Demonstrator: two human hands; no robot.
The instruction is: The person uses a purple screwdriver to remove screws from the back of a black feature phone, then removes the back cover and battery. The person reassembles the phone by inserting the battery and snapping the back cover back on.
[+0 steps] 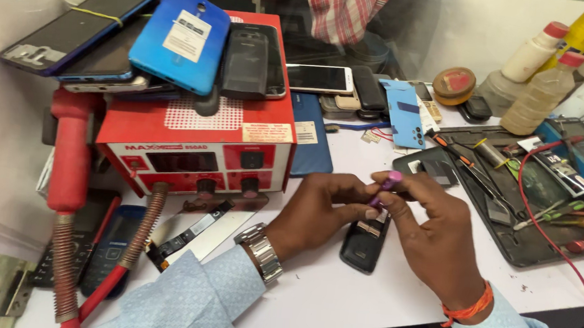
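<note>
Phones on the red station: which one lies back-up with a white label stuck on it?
The bright blue phone, in the middle of the pile on the red station. The dark phones to its left and the black one on its right carry no white label.

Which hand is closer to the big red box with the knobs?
Left. The left hand is just beside the red box, near its lower right corner. The right hand, pinching a small purple tool, sits farther right.

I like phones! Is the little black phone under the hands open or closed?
Open: the small black phone lies with its back cover off, metal insides showing, beneath the right hand.
</note>
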